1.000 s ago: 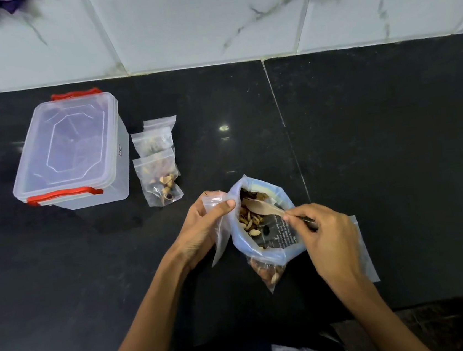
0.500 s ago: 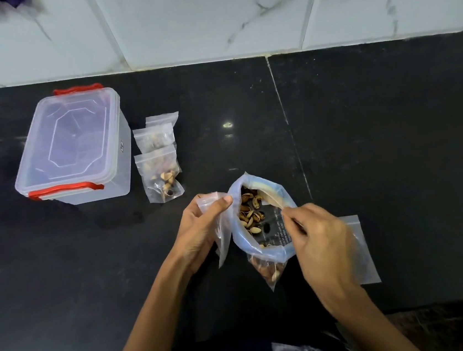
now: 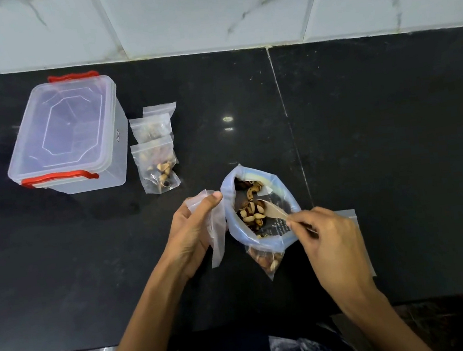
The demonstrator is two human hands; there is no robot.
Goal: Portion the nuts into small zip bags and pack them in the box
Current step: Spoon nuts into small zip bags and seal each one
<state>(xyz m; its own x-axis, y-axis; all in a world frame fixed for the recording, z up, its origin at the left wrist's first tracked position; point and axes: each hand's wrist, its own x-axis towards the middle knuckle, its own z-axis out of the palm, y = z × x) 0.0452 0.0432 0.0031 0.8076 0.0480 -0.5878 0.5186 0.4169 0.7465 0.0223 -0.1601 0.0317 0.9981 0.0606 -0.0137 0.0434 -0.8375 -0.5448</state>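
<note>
Spoon pinched in the right hand dips into the nut bag, just right of the small zip bag gripped by the left hand.

Big nut bag stands open mid-counter, spoon dipped in; filled small zip bags lie beside the lidded clear box.

I look down on a black stone counter with one seam; white marble-veined wall tiles behind it; a light glints on the stone.
</note>
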